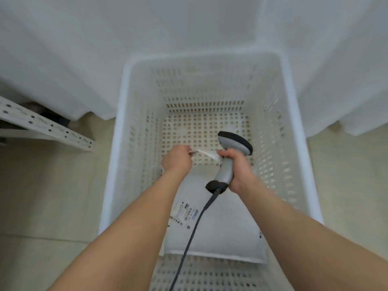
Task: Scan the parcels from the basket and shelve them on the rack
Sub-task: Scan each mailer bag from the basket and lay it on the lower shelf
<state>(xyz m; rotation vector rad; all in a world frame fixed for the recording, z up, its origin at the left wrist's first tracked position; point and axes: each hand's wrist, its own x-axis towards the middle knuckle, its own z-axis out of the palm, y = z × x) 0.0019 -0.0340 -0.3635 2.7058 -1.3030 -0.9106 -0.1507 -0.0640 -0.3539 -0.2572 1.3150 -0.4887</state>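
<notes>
Two bare forearms come in from the bottom corners of the frame and meet over the middle, hiding the near side walls of the basket [126, 101]. The left hand [177, 158] is just left of centre, its fingers curled and pinching a thin white edge that looks like the far end of the parcel [226, 227]; blur makes the exact hold hard to read. The right hand [239, 169], just beside it, is wrapped round the grey handle of the scanner [227, 162], whose black head points toward the upper part of the frame. The thumb touches the same white edge.

The scanner's dark cable [189, 238] runs down to the bottom edge, crossing the parcel. The parcel is a white mailer bag lying inside the basket in the lower centre of the frame. Its printed label [184, 213] faces up between the left forearm and the cable, and the arm covers the bag's left side.

The basket is white perforated plastic standing on a pale tiled floor [42, 196]. At the left edge is a corner of the white metal rack [42, 124]. White fabric [189, 24] hangs across the top of the frame.
</notes>
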